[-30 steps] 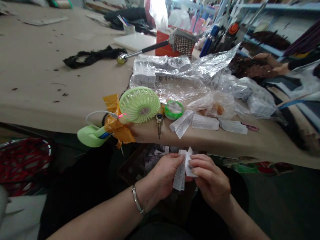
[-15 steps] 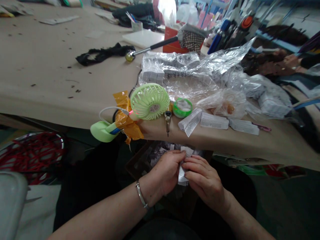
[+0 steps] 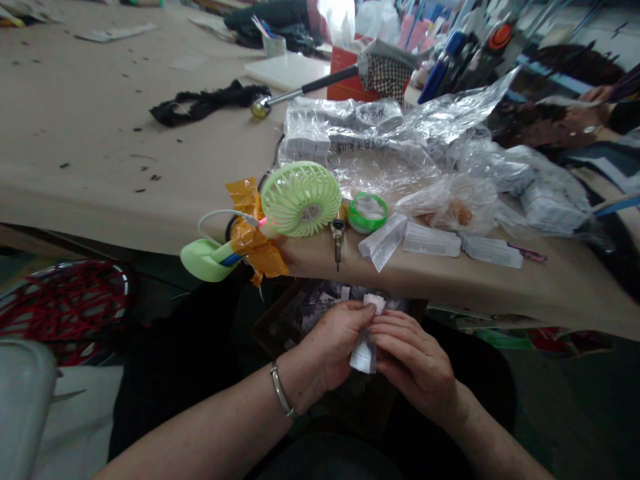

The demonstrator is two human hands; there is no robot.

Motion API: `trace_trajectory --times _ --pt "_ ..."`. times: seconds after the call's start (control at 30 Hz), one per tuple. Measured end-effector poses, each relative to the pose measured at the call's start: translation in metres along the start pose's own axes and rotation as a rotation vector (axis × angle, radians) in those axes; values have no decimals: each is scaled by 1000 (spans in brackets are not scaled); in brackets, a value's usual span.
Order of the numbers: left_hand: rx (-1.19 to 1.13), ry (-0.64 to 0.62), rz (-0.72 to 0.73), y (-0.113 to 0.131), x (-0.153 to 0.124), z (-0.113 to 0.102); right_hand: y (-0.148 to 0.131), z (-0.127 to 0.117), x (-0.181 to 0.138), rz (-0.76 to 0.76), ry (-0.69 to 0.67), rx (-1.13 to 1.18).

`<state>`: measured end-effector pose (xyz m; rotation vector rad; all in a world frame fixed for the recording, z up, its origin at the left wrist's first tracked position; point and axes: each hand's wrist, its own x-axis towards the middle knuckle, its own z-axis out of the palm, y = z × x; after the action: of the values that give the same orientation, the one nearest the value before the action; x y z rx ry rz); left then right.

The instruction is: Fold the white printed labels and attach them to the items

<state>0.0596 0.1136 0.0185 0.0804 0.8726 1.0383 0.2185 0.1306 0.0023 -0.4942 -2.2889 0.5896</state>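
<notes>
Head view: left hand (image 3: 333, 347) and right hand (image 3: 417, 363) meet below the table edge (image 3: 450, 280), fingertips of both pinching a bundle of white printed labels (image 3: 364, 352); its long axis runs upright between them, equally near each hand

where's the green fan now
Head view, left of centre: the green fan sits at the near edge of the table, orange tape on its left, the green-rimmed tub on its right.
</notes>
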Motion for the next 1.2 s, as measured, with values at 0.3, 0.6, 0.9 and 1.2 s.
trace_trajectory --times 0.3,0.6,0.9,1.2 --pt "258 -266 -159 4 -18 -5 37 -6 8 647 -248 996" --pt "322 -254 -131 2 -23 -6 40 11 19 715 -294 1323" --pt "303 -152 -70 4 -19 -15 10 1 25 554 -111 436" --pt "291 -124 -19 6 -22 -20 -1 13 25 419 -31 173"
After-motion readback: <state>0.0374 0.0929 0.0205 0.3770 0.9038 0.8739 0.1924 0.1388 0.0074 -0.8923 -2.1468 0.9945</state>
